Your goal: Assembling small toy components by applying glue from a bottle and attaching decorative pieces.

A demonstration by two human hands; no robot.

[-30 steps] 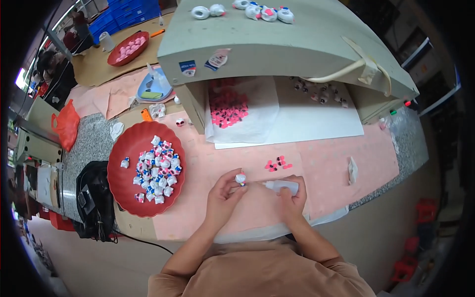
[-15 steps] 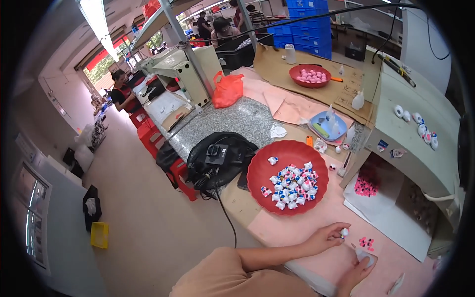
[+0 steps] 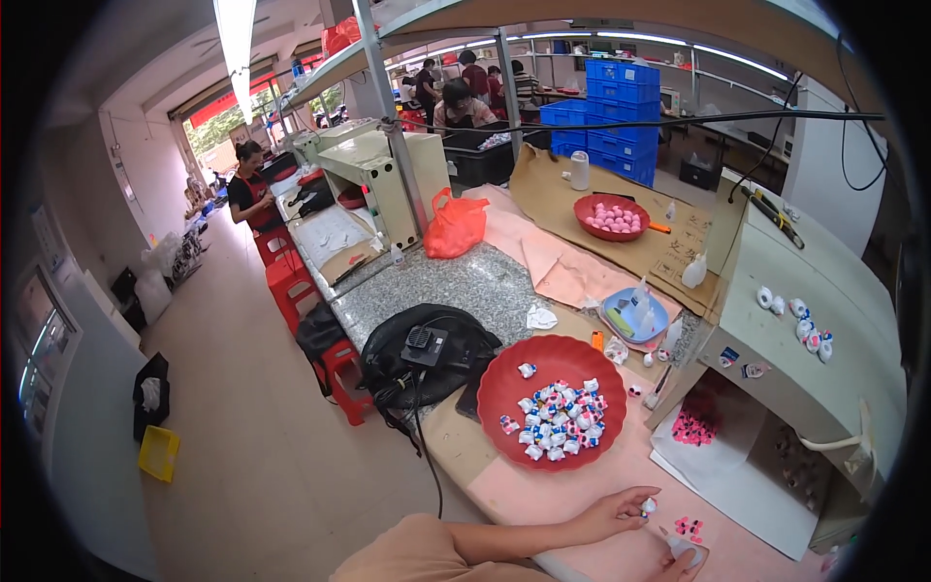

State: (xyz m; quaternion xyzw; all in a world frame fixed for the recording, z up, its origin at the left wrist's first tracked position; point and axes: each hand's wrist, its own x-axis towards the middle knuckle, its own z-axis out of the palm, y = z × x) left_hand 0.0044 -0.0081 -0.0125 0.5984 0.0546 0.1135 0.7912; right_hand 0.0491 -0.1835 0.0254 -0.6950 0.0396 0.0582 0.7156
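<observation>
Between the fingertips of my left hand [image 3: 611,514] is a small white figurine [image 3: 648,506] with a bit of blue on it. At the lower edge my right hand [image 3: 684,569], partly cut off, grips a small translucent squeeze bottle [image 3: 682,551], its thin nozzle pointing toward the figurine. Just beyond the bottle, small flat pink pieces [image 3: 689,528] lie scattered on the pink table cover [image 3: 524,475]. A red scalloped bowl [image 3: 495,412] stands beyond my left hand, holding many white, blue and pink figurines [image 3: 558,427].
To the right stands a pale metal box [image 3: 766,242] with figurines on top and pink pieces [image 3: 695,429] inside. Farther back are a blue tray [image 3: 616,325] of bottles, a red bowl of pink balls [image 3: 613,215], an orange bag [image 3: 456,225] and a black bag [image 3: 388,344]. A co-worker [image 3: 252,189] sits far left.
The view has tilted up, so the table and both hands appear lower in the picture. The left hand keeps the figurine, the right hand the bottle.
</observation>
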